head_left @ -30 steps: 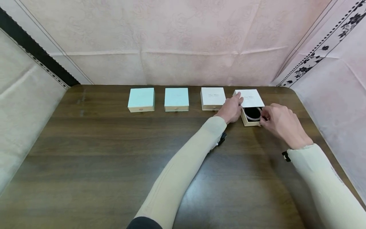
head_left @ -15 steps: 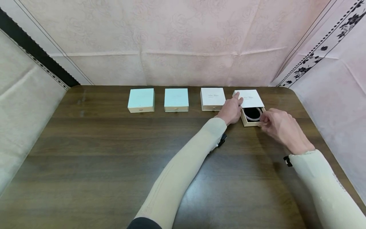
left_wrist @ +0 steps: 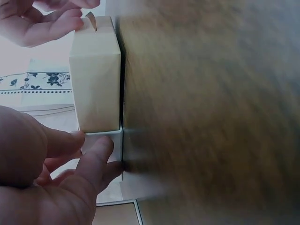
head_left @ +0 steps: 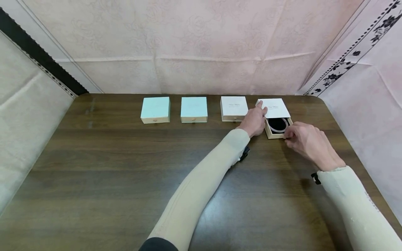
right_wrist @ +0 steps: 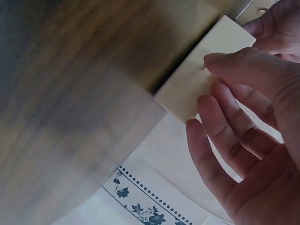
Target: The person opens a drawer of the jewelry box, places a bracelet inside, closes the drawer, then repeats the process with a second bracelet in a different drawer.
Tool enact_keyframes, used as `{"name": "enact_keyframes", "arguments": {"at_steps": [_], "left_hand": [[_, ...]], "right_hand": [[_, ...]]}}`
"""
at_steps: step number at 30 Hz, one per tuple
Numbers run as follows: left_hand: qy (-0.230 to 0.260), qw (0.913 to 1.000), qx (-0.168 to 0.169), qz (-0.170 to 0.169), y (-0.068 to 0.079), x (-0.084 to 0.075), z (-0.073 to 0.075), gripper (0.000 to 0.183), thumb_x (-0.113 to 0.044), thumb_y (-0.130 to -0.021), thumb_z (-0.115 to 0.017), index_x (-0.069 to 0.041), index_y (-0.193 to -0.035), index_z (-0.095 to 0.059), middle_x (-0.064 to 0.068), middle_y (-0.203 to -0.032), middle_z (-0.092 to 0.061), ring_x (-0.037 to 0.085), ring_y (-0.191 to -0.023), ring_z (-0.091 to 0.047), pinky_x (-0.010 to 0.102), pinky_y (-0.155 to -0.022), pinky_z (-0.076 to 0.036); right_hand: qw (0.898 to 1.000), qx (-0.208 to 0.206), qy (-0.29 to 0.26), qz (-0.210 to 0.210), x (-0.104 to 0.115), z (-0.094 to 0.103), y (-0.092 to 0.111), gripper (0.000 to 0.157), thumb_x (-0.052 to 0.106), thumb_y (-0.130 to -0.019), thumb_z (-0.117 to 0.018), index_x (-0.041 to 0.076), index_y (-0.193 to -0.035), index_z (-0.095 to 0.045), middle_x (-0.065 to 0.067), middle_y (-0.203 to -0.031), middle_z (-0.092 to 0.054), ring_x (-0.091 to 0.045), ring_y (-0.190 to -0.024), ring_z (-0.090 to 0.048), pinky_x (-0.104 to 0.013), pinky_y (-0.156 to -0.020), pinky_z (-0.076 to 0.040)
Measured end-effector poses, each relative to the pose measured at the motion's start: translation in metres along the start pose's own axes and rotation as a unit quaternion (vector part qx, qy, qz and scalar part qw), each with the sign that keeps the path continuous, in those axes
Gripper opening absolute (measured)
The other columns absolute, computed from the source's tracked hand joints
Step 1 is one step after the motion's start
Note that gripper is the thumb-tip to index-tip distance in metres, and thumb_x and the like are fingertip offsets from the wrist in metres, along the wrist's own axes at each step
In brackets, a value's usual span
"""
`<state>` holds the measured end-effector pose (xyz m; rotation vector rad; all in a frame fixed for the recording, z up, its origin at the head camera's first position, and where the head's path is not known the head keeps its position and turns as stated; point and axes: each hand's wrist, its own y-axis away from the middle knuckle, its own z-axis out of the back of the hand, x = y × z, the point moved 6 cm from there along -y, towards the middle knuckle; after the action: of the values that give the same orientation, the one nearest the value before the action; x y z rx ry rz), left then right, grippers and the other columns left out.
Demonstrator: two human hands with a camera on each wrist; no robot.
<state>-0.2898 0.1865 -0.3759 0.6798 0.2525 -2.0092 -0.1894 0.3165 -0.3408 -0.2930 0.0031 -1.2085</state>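
My left hand (head_left: 253,120) grips the outer sleeve of the rightmost white drawer box (head_left: 272,107), its index finger along the top. The cream drawer (head_left: 276,136) stands pulled out toward me. Inside it lies a pale ring-shaped band (head_left: 276,130) on a black lining. At the drawer's front right corner is my right hand (head_left: 309,143), its fingers loosely bent. In the right wrist view the thumb (right_wrist: 229,63) is over the drawer front beside a small pull tab, and the other fingertips are right at its upper edge. The pull tab (left_wrist: 91,21) sticks out uncovered in the left wrist view.
Another white drawer box (head_left: 233,106) stands just left of my left hand. Two mint-green drawer boxes (head_left: 193,106) sit farther left in the same row, their drawers pushed in. The row runs near the back edge of the brown wooden table (head_left: 132,174), with patterned cloth (head_left: 188,45) hanging behind.
My right hand has shifted slightly toward me, and its fingers have changed position at the drawer's front corner. The left hand stays in place on the sleeve, and the drawer looks equally far out.
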Motion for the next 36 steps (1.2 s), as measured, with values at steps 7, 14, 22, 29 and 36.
{"name": "enact_keyframes", "arguments": {"at_steps": [7,14,22,29,36], "left_hand": [[0.013,0.9999,0.008,0.006,-0.001,0.001,0.0,0.049,-0.019,-0.111,-0.041,-0.019,-0.16,-0.036,-0.002,-0.173,-0.013,0.016,-0.152,-0.036,0.018,-0.115,-0.037],[0.011,0.9999,0.013,0.001,-0.001,0.0,0.0,0.05,-0.019,-0.111,-0.04,-0.019,-0.16,-0.035,-0.001,-0.174,-0.011,0.016,-0.152,-0.035,0.017,-0.113,-0.039],[0.007,0.9999,0.012,0.001,0.0,0.002,0.001,0.05,-0.019,-0.111,-0.041,-0.019,-0.16,-0.035,-0.002,-0.174,-0.011,0.016,-0.152,-0.035,0.017,-0.115,-0.037],[0.006,0.9999,0.011,-0.003,0.0,0.001,0.001,0.05,-0.018,-0.111,-0.041,-0.018,-0.16,-0.035,-0.001,-0.174,-0.011,0.016,-0.152,-0.035,0.018,-0.116,-0.036],[0.01,0.9998,0.015,0.0,0.001,0.003,0.0,0.05,-0.019,-0.111,-0.041,-0.019,-0.16,-0.034,-0.001,-0.174,-0.011,0.016,-0.152,-0.035,0.018,-0.115,-0.037]], "right_hand": [[1.0,0.004,0.015,-0.011,-0.003,-0.005,0.0,0.015,0.003,-0.077,-0.079,0.016,-0.08,-0.071,0.002,-0.082,-0.066,-0.021,-0.067,-0.064,-0.047,-0.053,-0.048],[0.999,-0.016,0.028,0.001,-0.002,-0.005,-0.001,0.022,0.0,-0.078,-0.073,0.02,-0.071,-0.067,0.005,-0.077,-0.061,-0.015,-0.062,-0.057,-0.044,-0.051,-0.046],[0.999,-0.027,0.022,0.022,0.004,-0.004,-0.004,0.024,-0.004,-0.076,-0.072,0.018,-0.069,-0.065,0.004,-0.074,-0.06,-0.014,-0.063,-0.057,-0.038,-0.056,-0.047],[0.999,-0.026,0.02,0.028,0.003,-0.004,-0.008,0.022,-0.003,-0.074,-0.073,0.017,-0.068,-0.065,0.005,-0.072,-0.061,-0.014,-0.062,-0.058,-0.039,-0.055,-0.047],[1.0,-0.009,0.027,0.013,0.002,-0.005,-0.011,0.024,-0.004,-0.076,-0.069,0.017,-0.067,-0.063,0.004,-0.072,-0.058,-0.014,-0.062,-0.055,-0.036,-0.057,-0.045]]}}
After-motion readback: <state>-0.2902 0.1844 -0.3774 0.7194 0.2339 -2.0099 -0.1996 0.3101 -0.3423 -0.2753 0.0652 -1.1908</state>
